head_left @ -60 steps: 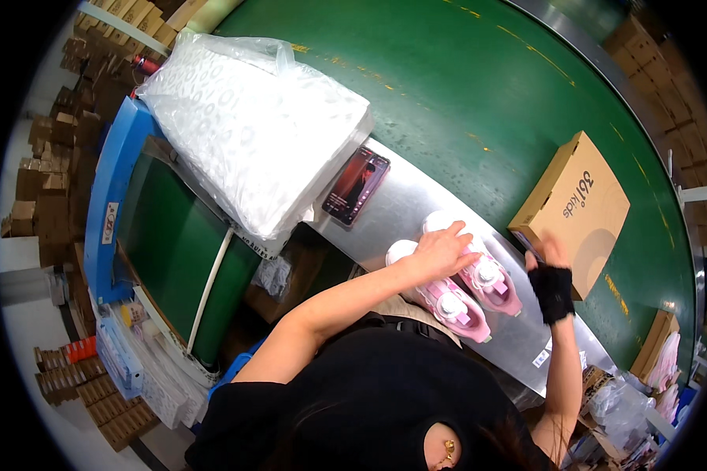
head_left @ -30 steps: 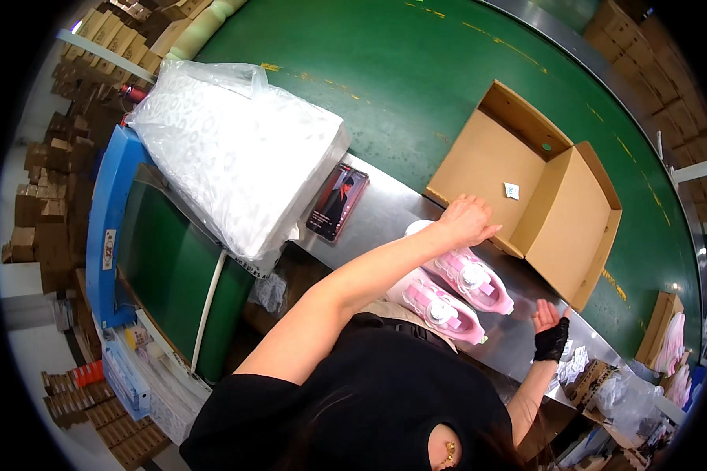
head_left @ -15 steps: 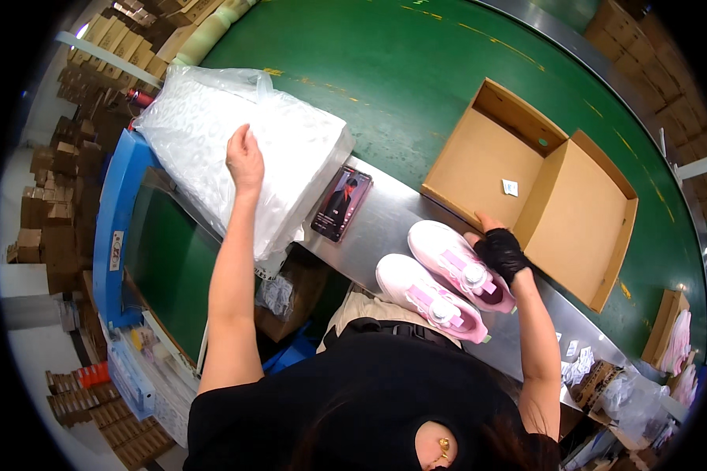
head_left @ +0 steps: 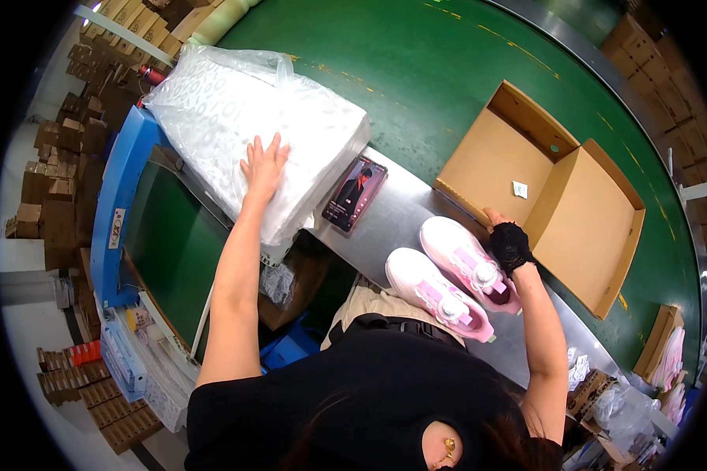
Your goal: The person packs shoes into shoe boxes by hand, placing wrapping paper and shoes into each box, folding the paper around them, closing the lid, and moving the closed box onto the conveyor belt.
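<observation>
My left hand (head_left: 265, 169) lies with fingers spread on a stack of white patterned paper sheets (head_left: 204, 110) in a clear plastic bag. My right hand (head_left: 509, 242), in a black fingerless glove, is at the near wall of an open brown cardboard box (head_left: 491, 161). Its fingertips reach over that wall and appear to grip it. Inside the box is a small white packet (head_left: 520, 189). Between my body and the box, two pink-and-white sneakers sit side by side, a nearer shoe (head_left: 416, 275) and a farther shoe (head_left: 452, 239), each with a round whitish piece at its opening.
A phone (head_left: 355, 194) with a lit screen lies on the metal ledge (head_left: 404, 188) beside the bagged paper. Beyond runs a green work surface (head_left: 385, 55). A blue frame (head_left: 118, 212) stands at the left. At the lower right are small packets, crumpled plastic (head_left: 624, 412) and another shoe box (head_left: 658, 341).
My left hand has come down onto the bagged paper and its fingers have spread. My right hand stays at the box wall. The whole view has shifted slightly.
</observation>
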Demonstrator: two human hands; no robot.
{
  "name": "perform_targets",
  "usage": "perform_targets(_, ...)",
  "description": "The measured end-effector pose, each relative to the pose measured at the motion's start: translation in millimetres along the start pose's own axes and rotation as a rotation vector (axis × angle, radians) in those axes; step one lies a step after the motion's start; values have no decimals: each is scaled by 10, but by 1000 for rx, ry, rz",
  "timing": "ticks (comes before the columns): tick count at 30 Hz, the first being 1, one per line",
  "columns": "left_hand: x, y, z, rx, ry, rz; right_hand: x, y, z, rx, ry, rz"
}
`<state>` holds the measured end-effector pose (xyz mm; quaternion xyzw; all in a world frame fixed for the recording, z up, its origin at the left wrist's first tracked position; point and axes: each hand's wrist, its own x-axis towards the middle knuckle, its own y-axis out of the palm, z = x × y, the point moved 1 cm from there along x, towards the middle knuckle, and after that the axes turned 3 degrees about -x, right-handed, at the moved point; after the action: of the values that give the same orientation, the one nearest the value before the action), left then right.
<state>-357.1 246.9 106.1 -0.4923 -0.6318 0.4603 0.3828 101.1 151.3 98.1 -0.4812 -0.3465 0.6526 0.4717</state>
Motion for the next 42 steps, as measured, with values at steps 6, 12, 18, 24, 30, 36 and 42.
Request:
perform_targets(6,102,70,-22,219,130,-318,-10,118,-139,-76,12,-67)
perform_targets(12,280,-114,86,127,55,-384,-41,126,-72,-92,-57,-167)
perform_targets(18,365,-1228,-195,18,114,-700,-17,137,-65,-101,-49,-176)
perform_targets(24,-89,-1890,-1405,-485,455,-617,-26,-23,48,-29,-15,-8)
perform_targets(30,-423,-1311,-2806,-943,764,-118,-336,-862,830,690,-538,-407)
perform_targets(36,-637,-717,-3628,-716,1227,9,-36,-988,-57,730,184,-1021)
perform_targets(42,-352,28,-3164,-109,1343,-64,-740,-1156,-1640,1254,406,-1568)
